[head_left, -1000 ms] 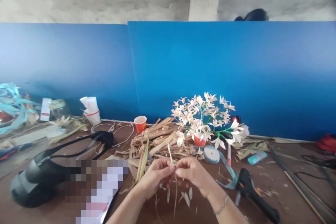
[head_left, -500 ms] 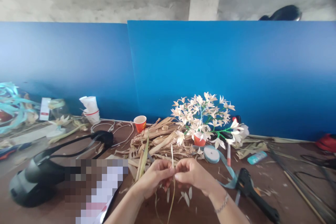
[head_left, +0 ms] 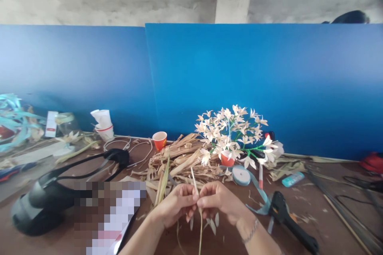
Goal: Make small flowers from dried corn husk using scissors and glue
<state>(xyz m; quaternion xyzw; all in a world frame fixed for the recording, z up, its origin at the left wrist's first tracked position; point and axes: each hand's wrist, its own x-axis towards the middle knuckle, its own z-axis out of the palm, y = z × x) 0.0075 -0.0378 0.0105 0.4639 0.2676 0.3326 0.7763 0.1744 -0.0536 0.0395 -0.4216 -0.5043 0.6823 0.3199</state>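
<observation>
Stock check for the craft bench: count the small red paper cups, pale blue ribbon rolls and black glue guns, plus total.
Small red paper cups: 2
Pale blue ribbon rolls: 1
Black glue guns: 1
Total: 4

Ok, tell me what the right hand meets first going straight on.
The right hand would first meet the thin dried husk strip, which it already pinches; the left hand comes right behind that strip, though depth is hard to judge from this view.
</observation>
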